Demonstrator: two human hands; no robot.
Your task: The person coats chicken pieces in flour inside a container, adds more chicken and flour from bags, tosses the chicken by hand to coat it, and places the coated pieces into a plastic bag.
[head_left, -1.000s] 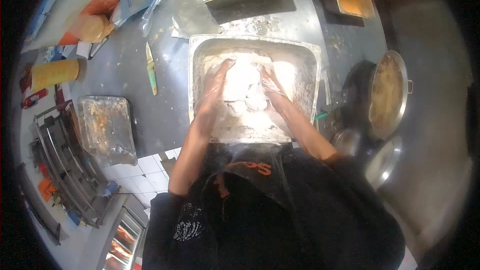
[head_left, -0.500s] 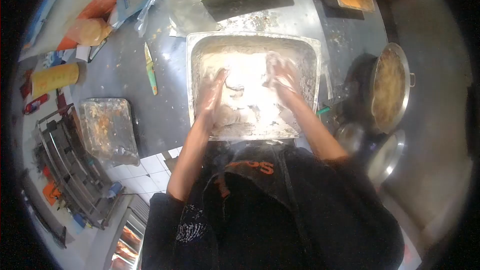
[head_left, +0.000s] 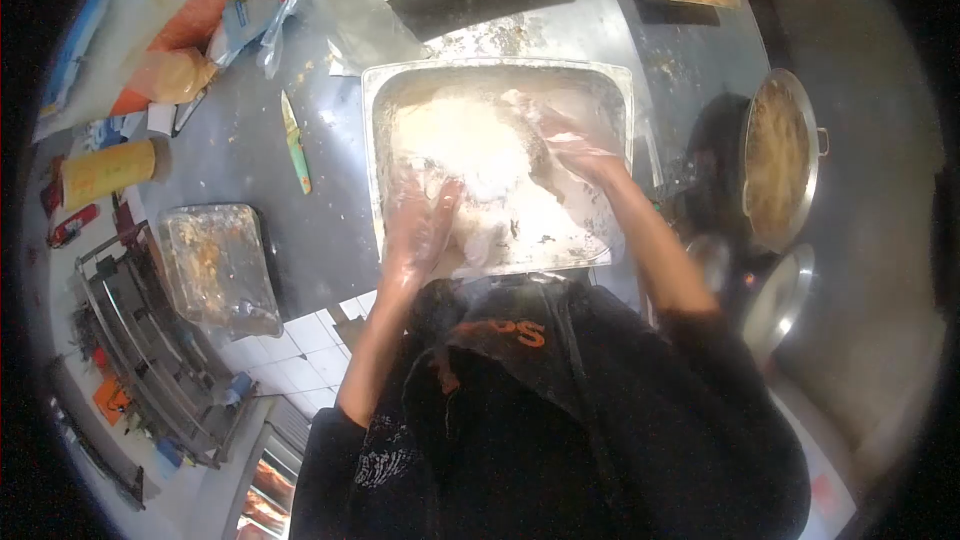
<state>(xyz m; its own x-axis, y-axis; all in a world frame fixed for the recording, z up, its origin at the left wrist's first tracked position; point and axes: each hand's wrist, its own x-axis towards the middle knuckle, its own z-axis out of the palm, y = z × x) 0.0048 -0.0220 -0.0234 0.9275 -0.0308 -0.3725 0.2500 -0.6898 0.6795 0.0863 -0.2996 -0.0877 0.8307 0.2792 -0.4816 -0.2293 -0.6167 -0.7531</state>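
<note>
Loose, glaring-white powder [head_left: 452, 132] coats a rectangular metal pan [head_left: 450, 79] at the table's [head_left: 315, 245] near edge, right hand [head_left: 575, 145] outspread, left hand [head_left: 415, 225] unclear in grip.

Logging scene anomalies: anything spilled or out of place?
Patchy pale residue on the table just beyond the tray, perhaps spilled. A knife lies loose left of the tray, blade bare.

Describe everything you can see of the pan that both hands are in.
The pan is deep, roughly rectangular and metal-looking, with rounded corners, a rim and inner walls smeared pale. It rests upright on the table, close to the near edge. White powder spreads across its floor, too glaring in the middle to show detail. The left hand and right hand are inside; whether either touches the pan itself is unclear.
</note>
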